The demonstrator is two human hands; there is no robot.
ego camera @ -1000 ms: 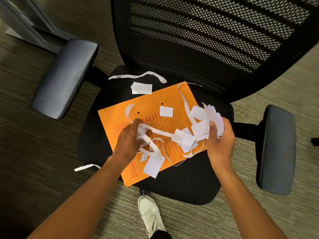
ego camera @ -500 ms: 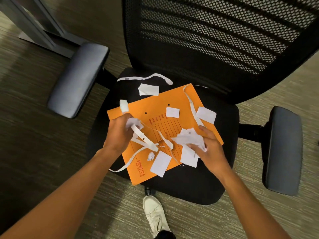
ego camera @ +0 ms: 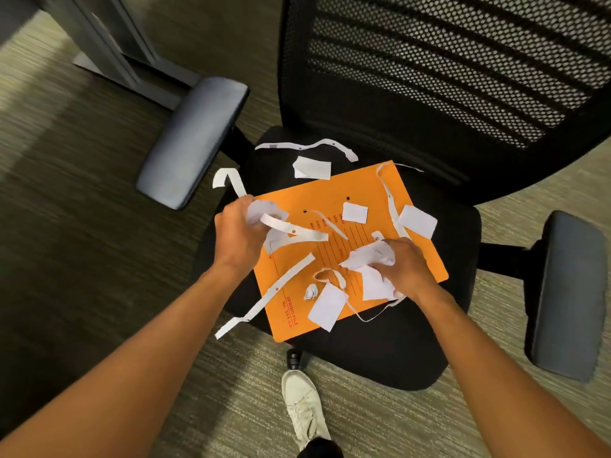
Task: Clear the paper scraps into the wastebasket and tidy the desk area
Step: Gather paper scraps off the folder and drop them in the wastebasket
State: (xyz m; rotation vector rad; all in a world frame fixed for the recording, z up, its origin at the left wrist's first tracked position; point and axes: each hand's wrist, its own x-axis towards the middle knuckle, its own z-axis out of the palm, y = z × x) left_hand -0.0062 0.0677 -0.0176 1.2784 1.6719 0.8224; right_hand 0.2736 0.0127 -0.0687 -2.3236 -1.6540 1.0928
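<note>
— Scraps are only partly gathered, I'd say. Where do the hands stand?

— Both are closed on paper. The left hand (ego camera: 236, 234) is clenched around a bunch of white strips (ego camera: 281, 226) near the left edge of the orange folder (ego camera: 330, 249); the right hand (ego camera: 401, 269) is clamped on a crumpled wad (ego camera: 370, 259) over the folder's right half.

— And the folder itself?

— Flat on the chair seat (ego camera: 380, 352), turned askew, its near corner close to the seat's front edge.

— What is left loose?

— By my count, four flat rectangles: one (ego camera: 311, 167) on the seat beyond the folder's far edge, a small one (ego camera: 354, 212) near the folder's middle, one (ego camera: 417, 220) at its right edge, and one (ego camera: 325, 307) at its near edge. One tiny crumpled ball (ego camera: 310, 291) lies beside that last one.

— Strips?

— Three clear ones lying loose: a wavy one (ego camera: 307, 147) at the back of the seat, a long one (ego camera: 389, 200) down the folder's right side, and a straight one (ego camera: 274, 292) hanging off the folder's left edge toward the floor. There are thinner curls near the right hand; I cannot count those surely.

— Any wastebasket?

— None in view, so nothing shows as binned. My judgement: early to middle. Gathering is under way, the dumping and tidying are all yet to come.
</note>
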